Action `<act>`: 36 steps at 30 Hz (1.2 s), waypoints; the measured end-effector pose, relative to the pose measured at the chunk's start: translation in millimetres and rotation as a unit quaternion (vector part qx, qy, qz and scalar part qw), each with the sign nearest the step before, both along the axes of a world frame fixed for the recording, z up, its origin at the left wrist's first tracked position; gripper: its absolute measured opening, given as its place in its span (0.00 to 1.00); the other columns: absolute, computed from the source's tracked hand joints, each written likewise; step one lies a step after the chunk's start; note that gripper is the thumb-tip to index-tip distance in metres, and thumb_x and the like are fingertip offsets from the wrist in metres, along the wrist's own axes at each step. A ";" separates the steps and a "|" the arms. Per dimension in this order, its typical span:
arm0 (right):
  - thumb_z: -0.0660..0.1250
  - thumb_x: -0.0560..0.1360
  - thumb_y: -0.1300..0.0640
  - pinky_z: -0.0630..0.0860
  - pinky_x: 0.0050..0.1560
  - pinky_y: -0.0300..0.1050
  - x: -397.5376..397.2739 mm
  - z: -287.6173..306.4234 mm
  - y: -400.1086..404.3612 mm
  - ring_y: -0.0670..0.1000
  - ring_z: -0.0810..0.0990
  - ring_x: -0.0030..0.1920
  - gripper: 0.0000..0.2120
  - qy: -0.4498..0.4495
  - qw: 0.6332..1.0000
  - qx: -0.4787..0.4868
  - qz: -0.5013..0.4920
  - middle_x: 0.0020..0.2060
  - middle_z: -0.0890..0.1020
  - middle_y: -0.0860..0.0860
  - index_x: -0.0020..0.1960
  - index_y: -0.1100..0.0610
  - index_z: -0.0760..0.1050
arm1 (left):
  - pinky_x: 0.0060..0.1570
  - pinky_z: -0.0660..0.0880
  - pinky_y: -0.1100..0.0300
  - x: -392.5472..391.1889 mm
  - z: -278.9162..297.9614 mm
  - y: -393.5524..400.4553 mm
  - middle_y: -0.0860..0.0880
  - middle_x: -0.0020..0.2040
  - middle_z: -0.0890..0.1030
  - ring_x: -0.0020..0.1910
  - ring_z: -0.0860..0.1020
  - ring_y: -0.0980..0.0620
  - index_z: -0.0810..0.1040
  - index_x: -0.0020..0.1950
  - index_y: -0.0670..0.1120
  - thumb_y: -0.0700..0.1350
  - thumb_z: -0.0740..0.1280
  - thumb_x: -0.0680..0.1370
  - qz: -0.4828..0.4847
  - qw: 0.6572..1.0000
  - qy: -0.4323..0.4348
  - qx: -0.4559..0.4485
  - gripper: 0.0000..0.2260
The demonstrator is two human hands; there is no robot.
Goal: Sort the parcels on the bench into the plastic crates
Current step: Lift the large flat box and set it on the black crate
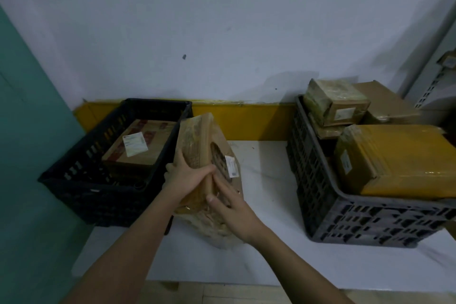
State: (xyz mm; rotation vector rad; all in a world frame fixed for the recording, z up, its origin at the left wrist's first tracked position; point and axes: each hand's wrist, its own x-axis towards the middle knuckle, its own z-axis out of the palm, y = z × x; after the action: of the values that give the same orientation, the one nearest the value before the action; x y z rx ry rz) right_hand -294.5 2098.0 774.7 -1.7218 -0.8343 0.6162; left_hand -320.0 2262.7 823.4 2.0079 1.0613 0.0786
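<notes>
Taped brown parcel (pixel 204 155) stands on end on the white desk (pixel 271 266), between the two crates, tipped toward the black crate (pixel 81 180). Left hand (pixel 183 176) grips its near edge, thumb over the top; right hand (pixel 234 210) lies flat against its side with fingers straight, probably steadying it for a lift. Black crate holds one labelled box (pixel 138 145). Grey crate (pixel 345 217) sits heaped with yellow-wrapped parcels (pixel 394 160), so left looks likelier.

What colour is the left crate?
Black, in the head view; the left crate holds a brown box.
</notes>
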 end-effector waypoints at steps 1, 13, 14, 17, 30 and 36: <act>0.55 0.76 0.29 0.62 0.76 0.56 4.3 4.0 -3.3 0.44 0.65 0.74 0.29 0.027 1.000 -0.013 0.004 0.75 0.65 0.37 0.75 0.35 0.62 | 0.70 0.63 0.39 -1.2 -2.4 5.3 0.43 0.77 0.54 0.74 0.59 0.37 0.41 0.79 0.62 0.72 0.72 0.60 0.006 1.000 -0.012 -0.006 0.58; 0.58 0.75 0.29 0.66 0.71 0.63 64.3 -41.3 -41.9 0.59 0.63 0.73 0.38 -0.012 0.938 -0.287 -0.192 0.75 0.60 0.53 0.78 0.48 0.54 | 0.63 0.74 0.42 -33.1 -33.8 12.7 0.46 0.70 0.72 0.62 0.75 0.43 0.60 0.79 0.59 0.51 0.75 0.73 0.067 0.937 -0.225 -0.258 0.38; 0.59 0.76 0.32 0.65 0.71 0.64 66.9 -45.3 -47.2 0.60 0.61 0.74 0.38 -0.006 0.925 -0.303 -0.228 0.75 0.59 0.55 0.78 0.50 0.54 | 0.63 0.74 0.41 -33.7 -40.9 9.4 0.47 0.69 0.73 0.62 0.76 0.43 0.60 0.78 0.59 0.51 0.75 0.72 0.071 0.933 -0.231 -0.268 0.38; 0.61 0.77 0.34 0.64 0.72 0.63 73.3 -59.4 -61.3 0.64 0.60 0.74 0.39 0.060 0.903 -0.316 -0.285 0.75 0.58 0.59 0.78 0.54 0.53 | 0.62 0.75 0.43 -36.3 -60.5 -5.4 0.49 0.66 0.74 0.60 0.77 0.46 0.61 0.78 0.59 0.51 0.75 0.73 0.081 0.922 -0.251 -0.284 0.37; 0.67 0.71 0.31 0.62 0.70 0.54 70.7 -87.7 -87.8 0.63 0.57 0.74 0.47 0.018 0.879 -0.418 -0.231 0.75 0.59 0.59 0.78 0.56 0.52 | 0.62 0.72 0.45 -60.1 -136.4 -26.8 0.48 0.65 0.76 0.60 0.75 0.48 0.67 0.72 0.56 0.54 0.69 0.77 0.091 0.914 -0.111 -0.380 0.24; 0.71 0.65 0.30 0.67 0.67 0.55 60.7 -100.2 -83.1 0.60 0.61 0.70 0.53 -0.038 0.868 -0.436 -0.235 0.69 0.62 0.56 0.76 0.53 0.48 | 0.63 0.72 0.37 -77.1 -169.5 -30.7 0.50 0.72 0.71 0.65 0.73 0.43 0.56 0.78 0.61 0.62 0.79 0.65 0.104 0.933 -0.022 -0.344 0.48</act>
State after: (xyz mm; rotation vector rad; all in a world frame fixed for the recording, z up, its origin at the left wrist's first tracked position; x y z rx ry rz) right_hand -233.7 2014.9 674.5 -2.6690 -0.1171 0.6269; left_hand -397.1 2231.9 653.9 1.2553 1.0805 -0.1225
